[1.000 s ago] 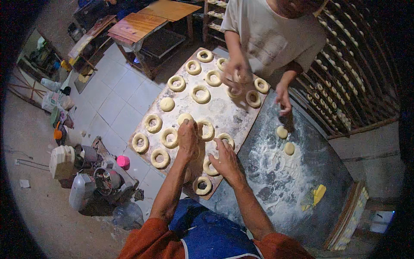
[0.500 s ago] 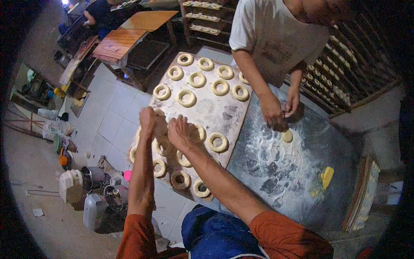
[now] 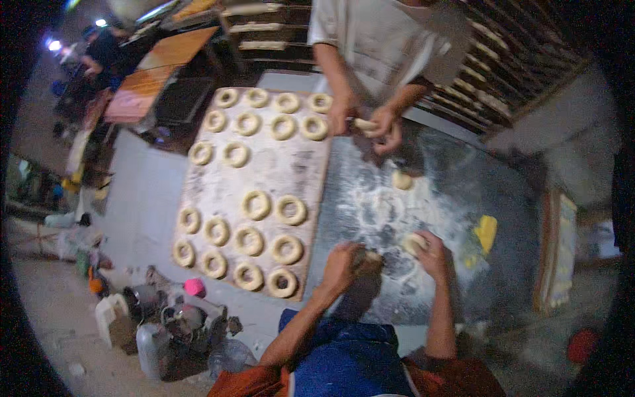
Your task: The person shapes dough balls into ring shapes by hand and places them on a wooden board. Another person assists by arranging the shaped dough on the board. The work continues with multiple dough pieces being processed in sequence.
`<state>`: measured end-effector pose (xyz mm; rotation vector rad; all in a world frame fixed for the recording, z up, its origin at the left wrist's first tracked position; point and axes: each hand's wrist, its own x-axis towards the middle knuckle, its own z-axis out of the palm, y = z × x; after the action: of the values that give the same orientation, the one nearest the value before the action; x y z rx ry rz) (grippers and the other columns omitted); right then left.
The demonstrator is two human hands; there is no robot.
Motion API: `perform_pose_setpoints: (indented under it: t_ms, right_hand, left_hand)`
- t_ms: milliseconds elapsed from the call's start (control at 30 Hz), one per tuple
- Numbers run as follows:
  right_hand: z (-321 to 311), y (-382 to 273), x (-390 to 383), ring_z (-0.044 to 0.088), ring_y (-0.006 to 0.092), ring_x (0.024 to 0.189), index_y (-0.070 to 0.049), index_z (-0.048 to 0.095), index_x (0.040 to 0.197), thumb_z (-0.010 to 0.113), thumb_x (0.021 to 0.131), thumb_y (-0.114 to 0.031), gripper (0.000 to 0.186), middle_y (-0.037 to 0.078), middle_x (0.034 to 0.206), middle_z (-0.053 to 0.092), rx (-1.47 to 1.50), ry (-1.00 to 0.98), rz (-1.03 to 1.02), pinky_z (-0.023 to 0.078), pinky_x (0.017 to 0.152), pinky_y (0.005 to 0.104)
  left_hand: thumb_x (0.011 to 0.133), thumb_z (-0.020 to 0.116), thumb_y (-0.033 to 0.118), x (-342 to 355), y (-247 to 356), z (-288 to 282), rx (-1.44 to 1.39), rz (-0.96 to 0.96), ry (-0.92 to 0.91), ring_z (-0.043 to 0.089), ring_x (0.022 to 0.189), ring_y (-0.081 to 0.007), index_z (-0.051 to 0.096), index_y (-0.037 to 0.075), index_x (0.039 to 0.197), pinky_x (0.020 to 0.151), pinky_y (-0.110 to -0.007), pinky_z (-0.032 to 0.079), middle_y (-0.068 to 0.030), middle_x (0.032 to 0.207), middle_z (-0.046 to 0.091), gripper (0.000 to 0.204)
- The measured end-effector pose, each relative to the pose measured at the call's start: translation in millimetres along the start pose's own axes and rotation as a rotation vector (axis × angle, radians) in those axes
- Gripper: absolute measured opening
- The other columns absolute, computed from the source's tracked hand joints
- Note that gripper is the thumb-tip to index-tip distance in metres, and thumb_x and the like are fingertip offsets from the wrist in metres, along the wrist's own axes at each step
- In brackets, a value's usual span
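Observation:
My right hand (image 3: pixel 434 257) is closed around a round piece of dough (image 3: pixel 415 244) over the floured dark worktop (image 3: pixel 489 175). Left of it, my left hand (image 3: pixel 340 266) is low over the same surface. Its fingers are blurred and shadowed, and a small pale patch by the fingertips is too smeared to make out. On the wooden board (image 3: pixel 264 173) to the left lie several dough rings (image 3: pixel 249 241), in rows with a bare gap in the middle. Another dough piece (image 3: pixel 402 179) rests on the worktop farther off.
Across the worktop a person in a pale shirt (image 3: pixel 390 40) handles a strip of dough (image 3: pixel 364 124) with both hands. A yellow scraper-like piece (image 3: pixel 486 233) lies at the right. Racks with trays (image 3: pixel 456 99) stand behind; jugs (image 3: pixel 152 349) sit at lower left.
Both my hands have moved from the board to the worktop on the right, and my right hand now holds dough. The view has shifted. The other person has lifted a dough strip.

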<state>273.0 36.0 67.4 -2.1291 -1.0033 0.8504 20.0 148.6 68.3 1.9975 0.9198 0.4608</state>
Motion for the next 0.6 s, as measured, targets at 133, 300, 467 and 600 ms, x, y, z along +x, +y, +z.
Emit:
perform_pose_setpoints:
  t_ms: [133, 300, 467, 600]
  right_hand:
    - [-20.3, 35.2, -15.3, 0.060, 0.0266, 0.090, -0.003, 0.060, 0.106, 0.074, 0.073, -0.009, 0.037, 0.013, 0.097, 0.062, -0.254, 0.239, -0.060, 0.049, 0.079, 0.0394]
    - [-27.1, 52.5, -19.8, 0.055, 0.0272, 0.084, -0.005, 0.061, 0.097, 0.075, 0.071, -0.017, 0.031, 0.011, 0.088, 0.058, -0.429, 0.258, -0.096, 0.045, 0.073, 0.0405]
    - [-31.0, 40.3, -19.6, 0.060, 0.0288, 0.088, -0.006, 0.062, 0.101, 0.075, 0.073, -0.019, 0.033, 0.013, 0.097, 0.062, -0.213, 0.208, 0.029, 0.048, 0.075, 0.0397]
    - [-37.5, 41.4, -19.0, 0.059, 0.0319, 0.093, -0.008, 0.062, 0.102, 0.076, 0.068, -0.016, 0.038, 0.011, 0.090, 0.066, -0.269, 0.269, -0.003, 0.046, 0.085, 0.0391]
  left_hand:
    - [0.067, 0.073, 0.007, 21.1, -67.8, -80.3, 0.283, -0.123, 0.617, 0.055, 0.098, -0.0359, 0.055, 0.004, 0.113, 0.083, -0.045, 0.043, -0.0190, 0.107, 0.057, 0.050]
    - [0.069, 0.074, 0.016, 34.6, -163.2, -191.4, 0.487, -0.169, 0.561, 0.061, 0.078, -0.0351, 0.065, 0.002, 0.092, 0.068, -0.042, 0.048, -0.0191, 0.084, 0.062, 0.028]
    - [0.068, 0.073, 0.014, 39.6, -194.3, -199.6, 0.507, -0.257, 0.469, 0.067, 0.074, -0.0299, 0.069, 0.003, 0.082, 0.068, -0.037, 0.052, -0.0173, 0.078, 0.068, 0.018]
    - [0.075, 0.067, 0.008, 38.1, -159.5, -167.1, 0.325, 0.022, 0.699, 0.058, 0.081, -0.0303, 0.057, 0.000, 0.112, 0.072, -0.041, 0.049, -0.0180, 0.093, 0.055, 0.040]
